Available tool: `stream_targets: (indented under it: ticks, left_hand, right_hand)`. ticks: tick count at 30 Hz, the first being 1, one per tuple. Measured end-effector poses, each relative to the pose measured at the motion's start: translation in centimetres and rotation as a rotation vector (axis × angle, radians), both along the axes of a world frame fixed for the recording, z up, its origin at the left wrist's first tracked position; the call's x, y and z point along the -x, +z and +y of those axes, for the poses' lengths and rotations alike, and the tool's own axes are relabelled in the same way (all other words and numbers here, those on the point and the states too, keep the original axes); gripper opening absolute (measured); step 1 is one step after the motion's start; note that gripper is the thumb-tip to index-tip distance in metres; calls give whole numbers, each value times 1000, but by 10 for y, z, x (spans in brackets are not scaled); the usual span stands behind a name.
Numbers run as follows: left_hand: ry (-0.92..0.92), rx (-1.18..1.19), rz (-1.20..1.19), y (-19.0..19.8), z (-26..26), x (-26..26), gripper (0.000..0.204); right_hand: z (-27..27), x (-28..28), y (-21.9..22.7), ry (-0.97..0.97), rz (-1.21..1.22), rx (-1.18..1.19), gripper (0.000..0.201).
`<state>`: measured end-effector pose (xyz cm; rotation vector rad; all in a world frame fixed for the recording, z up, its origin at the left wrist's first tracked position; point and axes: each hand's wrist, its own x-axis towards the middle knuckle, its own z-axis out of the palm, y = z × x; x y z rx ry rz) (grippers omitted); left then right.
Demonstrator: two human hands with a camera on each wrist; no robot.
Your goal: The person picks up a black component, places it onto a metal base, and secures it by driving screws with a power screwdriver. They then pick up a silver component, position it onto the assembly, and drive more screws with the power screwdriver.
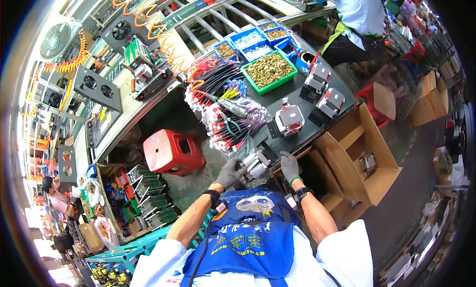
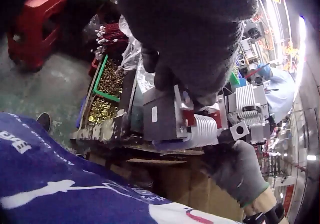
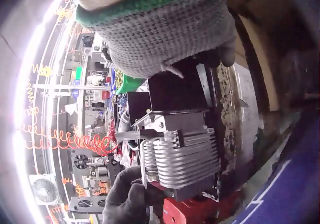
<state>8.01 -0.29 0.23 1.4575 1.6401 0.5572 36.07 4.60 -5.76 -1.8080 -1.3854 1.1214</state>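
Note:
A coil unit (image 1: 256, 164) with silver ribbed windings and a flat black bracket (image 3: 177, 91) lies at the near corner of the bench, between two hands in grey knit gloves. My left hand (image 1: 230, 174) grips the winding end, its fingers curled at the metal frame, as the right wrist view shows. On the other side, my right hand (image 1: 289, 167) holds the black bracket, fingertips bent over its edge; the palm hides part of the bracket. In the left wrist view the windings (image 2: 204, 130) show below the left glove. Similar block-shaped units (image 1: 289, 120) stand farther along the bench.
Bundled wires (image 1: 218, 88) with pliers cover the bench's left side. Behind them sit a green tray (image 1: 292, 68) of brass parts and several blue bins (image 1: 248, 38). An open cardboard box (image 1: 379, 175) is at right; a red stool (image 1: 171, 150) stands at left.

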Motion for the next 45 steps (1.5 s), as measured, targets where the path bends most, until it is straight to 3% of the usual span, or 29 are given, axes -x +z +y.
stream_targets:
  ticks: [1, 4, 8, 9, 11, 14, 15, 18, 22, 27, 31, 32, 34, 35, 36, 41, 44, 45]
  left_hand:
    - [77, -56, 5, -13, -3, 1, 34]
    - [220, 258, -198, -42, 0, 12, 31]
    - [206, 458, -404, -57, 4, 13, 35]
    - [194, 455, -371, -59, 3, 14, 36]
    - [169, 445, -308, -27, 6, 4, 37]
    - [202, 411, -418, -44, 3, 3, 41]
    - [368, 360, -567, -52, -1, -1, 38]
    - [336, 544, -523, 19, -5, -16, 43]
    - [78, 266, -418, 8, -8, -6, 56]
    - [-8, 265, -319, 6, -1, 4, 54]
    - [174, 482, -575, -2, -4, 6, 50]
    - [341, 428, -760, -40, -10, 4, 44]
    - [277, 482, -838, -62, -10, 6, 40]
    - [233, 483, -748, -57, -7, 2, 37]
    - [337, 538, -910, -79, -5, -5, 33]
    - [518, 545, -1127, -66, 2, -14, 25]
    - [556, 513, -976, -55, 1, -11, 23]
    - [610, 513, -1038, -62, 0, -7, 23]
  right_hand:
    - [-1, -1, 3, 18, -22, -10, 34]
    - [-6, -2, 12, 5, -22, -58, 34]
    - [-14, -1, 15, -19, -62, -157, 33]
    - [-17, -3, 15, -17, -50, -168, 33]
    - [-17, -5, 14, -2, -44, -166, 33]
    - [-15, -10, 13, 37, -65, -127, 33]
    - [-14, -11, 14, 55, -73, -114, 33]
    - [-9, -14, 16, 94, -103, -111, 33]
    - [-8, -17, 23, 135, -153, -82, 32]
    - [-3, -14, 31, 167, -181, -13, 32]
    - [-2, -17, 25, 182, -224, -74, 30]
    - [-2, -17, 28, 198, -249, -75, 31]
    - [-1, -18, 27, 201, -246, -84, 30]
    - [-1, -18, 24, 200, -246, -112, 30]
    - [-2, -20, 20, 203, -247, -138, 30]
    - [2, -18, 16, 181, -242, -147, 28]
    - [2, -16, 24, 150, -213, -103, 27]
    - [1, -15, 31, 147, -194, -71, 26]
